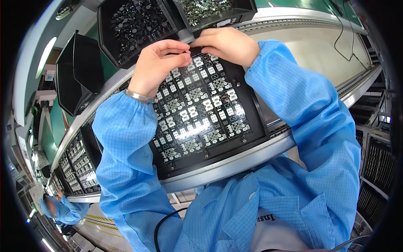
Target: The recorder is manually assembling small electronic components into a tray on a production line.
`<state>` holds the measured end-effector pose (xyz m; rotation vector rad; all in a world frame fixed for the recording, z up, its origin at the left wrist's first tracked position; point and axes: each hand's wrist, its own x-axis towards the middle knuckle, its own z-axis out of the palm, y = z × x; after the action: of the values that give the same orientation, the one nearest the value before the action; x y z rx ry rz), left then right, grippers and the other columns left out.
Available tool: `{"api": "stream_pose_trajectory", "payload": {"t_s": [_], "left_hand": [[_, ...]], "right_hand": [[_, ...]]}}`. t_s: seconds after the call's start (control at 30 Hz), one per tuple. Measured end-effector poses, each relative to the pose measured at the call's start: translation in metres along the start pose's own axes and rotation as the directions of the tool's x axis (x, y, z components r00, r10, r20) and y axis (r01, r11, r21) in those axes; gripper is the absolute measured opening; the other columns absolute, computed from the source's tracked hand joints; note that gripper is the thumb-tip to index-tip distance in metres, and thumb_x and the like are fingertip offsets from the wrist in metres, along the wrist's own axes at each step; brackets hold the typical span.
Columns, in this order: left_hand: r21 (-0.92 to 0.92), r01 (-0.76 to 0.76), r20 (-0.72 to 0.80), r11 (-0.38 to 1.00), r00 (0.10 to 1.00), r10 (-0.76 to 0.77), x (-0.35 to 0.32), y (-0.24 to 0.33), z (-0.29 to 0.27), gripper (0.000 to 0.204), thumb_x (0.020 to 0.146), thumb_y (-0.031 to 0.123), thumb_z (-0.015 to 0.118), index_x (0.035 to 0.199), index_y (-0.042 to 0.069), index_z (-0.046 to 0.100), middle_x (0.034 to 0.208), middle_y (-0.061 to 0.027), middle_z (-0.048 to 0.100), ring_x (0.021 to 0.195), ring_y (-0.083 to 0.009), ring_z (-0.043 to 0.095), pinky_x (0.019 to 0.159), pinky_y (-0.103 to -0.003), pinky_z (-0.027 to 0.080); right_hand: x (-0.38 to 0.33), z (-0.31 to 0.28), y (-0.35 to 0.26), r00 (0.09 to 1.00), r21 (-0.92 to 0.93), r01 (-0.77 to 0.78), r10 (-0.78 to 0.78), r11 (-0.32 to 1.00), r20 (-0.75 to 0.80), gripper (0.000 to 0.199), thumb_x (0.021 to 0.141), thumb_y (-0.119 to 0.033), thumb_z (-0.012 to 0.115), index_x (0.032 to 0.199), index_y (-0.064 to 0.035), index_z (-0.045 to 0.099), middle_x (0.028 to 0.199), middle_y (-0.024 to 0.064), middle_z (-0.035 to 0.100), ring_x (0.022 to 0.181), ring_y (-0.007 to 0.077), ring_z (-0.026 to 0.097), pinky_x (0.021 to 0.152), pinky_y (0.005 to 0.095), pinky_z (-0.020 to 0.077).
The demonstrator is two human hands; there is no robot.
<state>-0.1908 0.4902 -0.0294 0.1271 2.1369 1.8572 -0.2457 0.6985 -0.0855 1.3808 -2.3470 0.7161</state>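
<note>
1. So, L hand (157,63) & R hand (230,44) are at PCB's (195,111) far edge; can't tell if either grip's clenched.
2. PCB lies in blk tray (252,110).
3. I reckon a careless slip could knock small comps (207,105) askew.

Checked sleeves (126,130) are blue, the circuit board (199,110) black.

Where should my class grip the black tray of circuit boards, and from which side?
The black tray is probably best gripped by its right border, from the right: that strip lies outside the circuit boards, while a sleeve overlaps the left side.
</note>
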Motion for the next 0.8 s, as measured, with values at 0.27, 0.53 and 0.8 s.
{"api": "stream_pose_trajectory", "payload": {"t_s": [0.27, 0.53, 0.8], "left_hand": [[0.067, 0.046, -0.014, 0.997, 0.999, -0.045, -0.001, -0.001, 0.002, 0.024, 0.079, 0.001, 0.066, 0.102, -0.003, 0.065, 0.091, -0.01, 0.068, 0.084, -0.0134, 0.065, 0.08, -0.024, 0.05], [0.148, 0.039, 0.016, 0.988, 0.999, -0.042, 0.005, -0.006, 0.005, 0.023, 0.082, 0.003, 0.064, 0.105, -0.003, 0.064, 0.09, -0.0089, 0.068, 0.084, -0.0122, 0.064, 0.081, -0.024, 0.05], [0.233, 0.057, -0.026, 0.971, 0.998, -0.052, 0.009, -0.009, 0.005, 0.025, 0.08, -0.001, 0.063, 0.104, -0.004, 0.064, 0.089, -0.0092, 0.068, 0.083, -0.0127, 0.065, 0.081, -0.024, 0.049]], "right_hand": [[-0.001, 0.004, -0.004, 0.992, -0.143, -0.048, 0.064, 0.989, 0.111, 0.013, 0.081, -0.014, 0.059, 0.093, -0.0104, 0.064, 0.089, 0.0051, 0.057, 0.082, 0.0264, 0.062, 0.069, 0.0374, 0.0509], [-0.007, 0.012, -0.008, 0.994, -0.197, -0.066, 0.083, 0.978, 0.077, 0.018, 0.08, -0.012, 0.056, 0.096, -0.0058, 0.061, 0.092, 0.0072, 0.058, 0.086, 0.0253, 0.062, 0.074, 0.0343, 0.0512], [-0.004, 0.012, -0.012, 0.985, -0.196, -0.117, 0.139, 0.973, 0.099, 0.018, 0.079, -0.01, 0.056, 0.096, -0.0051, 0.06, 0.094, 0.0076, 0.058, 0.088, 0.0262, 0.062, 0.074, 0.0345, 0.0517]]}}
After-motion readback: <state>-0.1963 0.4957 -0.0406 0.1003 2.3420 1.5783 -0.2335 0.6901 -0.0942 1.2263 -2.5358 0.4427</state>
